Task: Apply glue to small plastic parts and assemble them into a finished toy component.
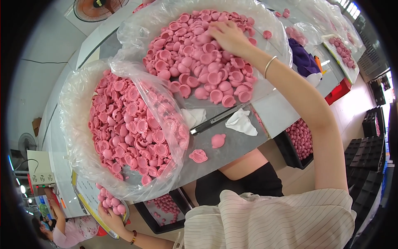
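My right hand (229, 36) reaches over the far pile of pink half-round plastic shells (215, 76), its fingers stretched out onto the pieces; the fingertips are somewhat blurred. At the lower left, my left hand (111, 218) is against a cluster of rounded pink pieces (108, 199). Those pieces partly hide its fingers, so its grip is unclear. Between my hands lies a clear plastic bag (76, 137) full of pink shells, many with the hollow side up. Two loose pieces, a rounded one (218, 141) and a flatter one (198, 156), lie near the table's front edge.
A box cutter (215, 120) and crumpled white tissue (241, 123) lie on the grey table (244, 145). Black crates (295, 143) of pink balls stand below. Purple cloth (304, 58) is at the right. Another person (68, 230) works at the far left.
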Motion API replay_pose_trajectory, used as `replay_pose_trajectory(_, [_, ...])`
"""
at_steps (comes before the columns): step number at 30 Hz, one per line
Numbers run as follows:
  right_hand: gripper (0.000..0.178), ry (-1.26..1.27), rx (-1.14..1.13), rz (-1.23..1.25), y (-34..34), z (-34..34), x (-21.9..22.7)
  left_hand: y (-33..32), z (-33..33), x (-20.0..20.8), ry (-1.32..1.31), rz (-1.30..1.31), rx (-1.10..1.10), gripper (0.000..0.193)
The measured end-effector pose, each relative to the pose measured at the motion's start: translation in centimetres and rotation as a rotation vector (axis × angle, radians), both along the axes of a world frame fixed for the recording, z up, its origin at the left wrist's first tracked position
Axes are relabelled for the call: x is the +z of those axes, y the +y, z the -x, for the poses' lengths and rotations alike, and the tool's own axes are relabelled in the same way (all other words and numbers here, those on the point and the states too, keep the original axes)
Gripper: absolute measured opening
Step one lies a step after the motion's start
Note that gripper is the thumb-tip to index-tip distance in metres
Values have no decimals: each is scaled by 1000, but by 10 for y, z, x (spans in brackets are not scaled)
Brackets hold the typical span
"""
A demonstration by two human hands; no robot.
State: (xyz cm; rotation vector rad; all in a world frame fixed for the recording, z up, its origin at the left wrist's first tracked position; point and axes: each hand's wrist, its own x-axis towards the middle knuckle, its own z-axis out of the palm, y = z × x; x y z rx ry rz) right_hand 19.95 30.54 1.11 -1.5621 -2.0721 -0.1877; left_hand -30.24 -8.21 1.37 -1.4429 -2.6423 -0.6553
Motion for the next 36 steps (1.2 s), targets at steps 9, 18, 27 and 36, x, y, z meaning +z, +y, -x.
replay_pose_trajectory(9, [52,-105,-87,73,-14,16,20,0,2,-5,29,-11,-21,28])
replay_pose_trajectory(18, [55,-251,196,-67,-90,43,36,-2,-4,-1,48,-33,-18,27])
replay_pose_trajectory(27, [55,-131,269,99,-86,38,34,3,-2,-3,12,3,-41,30])
replay_pose_trajectory(36, [18,-100,605,158,-158,33,59,5,1,6,-7,33,-11,31])
